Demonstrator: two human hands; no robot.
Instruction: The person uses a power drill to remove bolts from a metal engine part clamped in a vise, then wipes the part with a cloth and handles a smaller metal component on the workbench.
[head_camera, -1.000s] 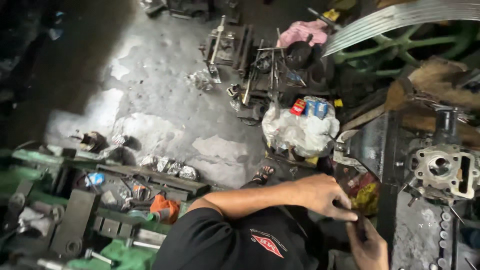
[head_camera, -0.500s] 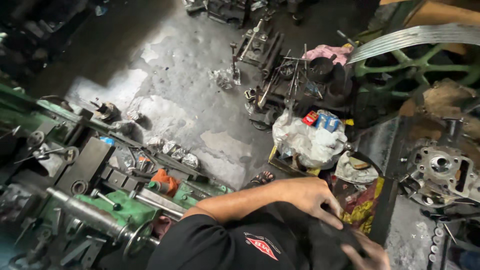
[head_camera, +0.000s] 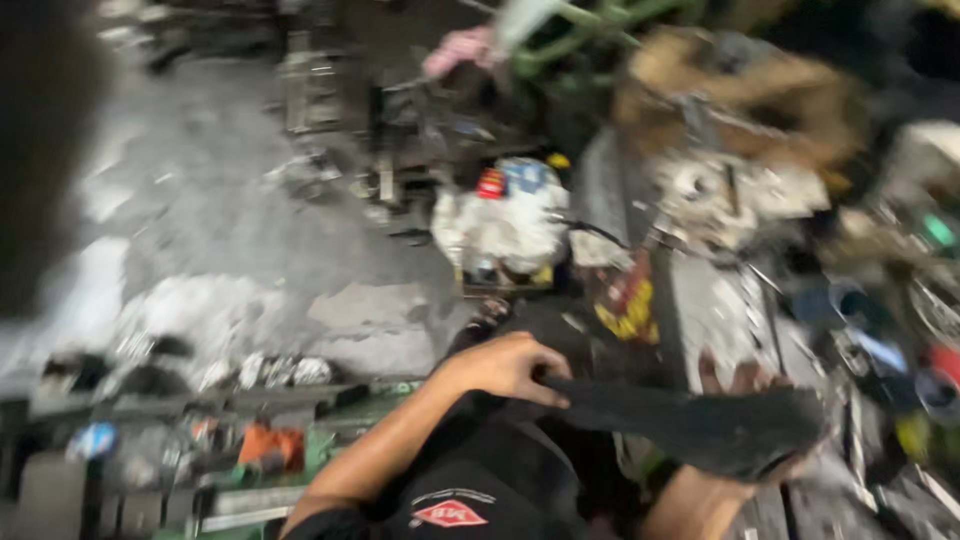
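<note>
Head view: left hand (head_camera: 505, 365) pinches one end of a dark cloth (head_camera: 690, 425), right hand (head_camera: 750, 400) grips the other from beneath, stretching it flat between them.

A flat strip (head_camera: 690, 425) runs between the fingers (head_camera: 535, 385) of the left hand (head_camera: 505, 365) and the right hand (head_camera: 750, 400). A bag (head_camera: 505, 225) lies on the floor (head_camera: 230, 220) beyond the left fingers.

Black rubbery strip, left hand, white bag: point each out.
black strip (head_camera: 690, 425), head view, middle of its flat surface.
left hand (head_camera: 505, 365), head view, back of hand.
white bag (head_camera: 505, 230), head view, bulging front.
</note>
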